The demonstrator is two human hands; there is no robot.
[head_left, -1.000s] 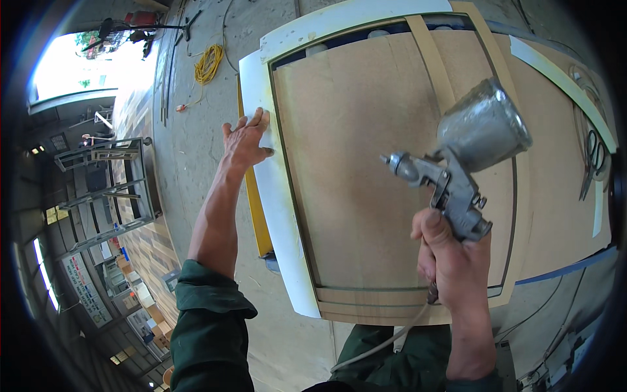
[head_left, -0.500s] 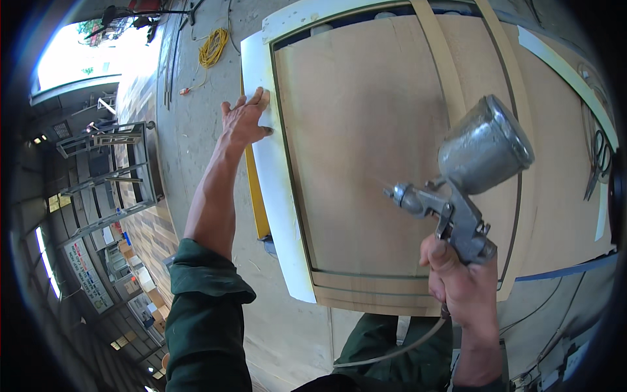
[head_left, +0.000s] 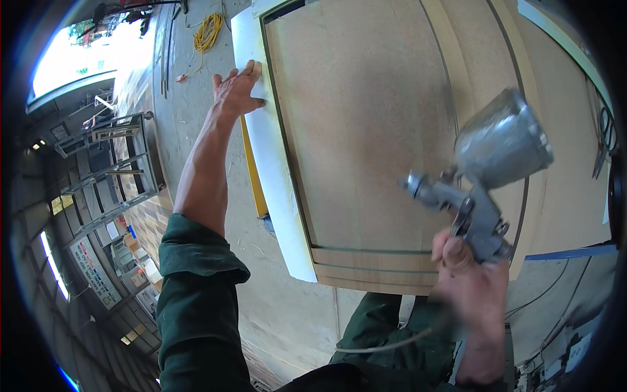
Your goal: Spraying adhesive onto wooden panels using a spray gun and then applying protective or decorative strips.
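Note:
My right hand grips a metal spray gun by its handle, fingers wrapped round it. The gun's silver cup sits on top, and its nozzle points left over a flat wooden panel. A hose runs from below the handle toward my legs. With fingers spread, my left hand rests on the white strip along the panel's left edge. Pale wooden strips frame the panel, and dark gaps show beside them. A darker patch lies on the panel left of the cup.
Scissors lie at the far right of the work surface. A coiled yellow cord is on the concrete floor. A metal rack stands at left, with boxes nearby. Below the white strip's left edge a yellow piece shows.
The view has shifted, so the panel sits higher in the picture. The spray gun in my right hand has moved slightly right relative to the panel. My left hand still lies on the white strip.

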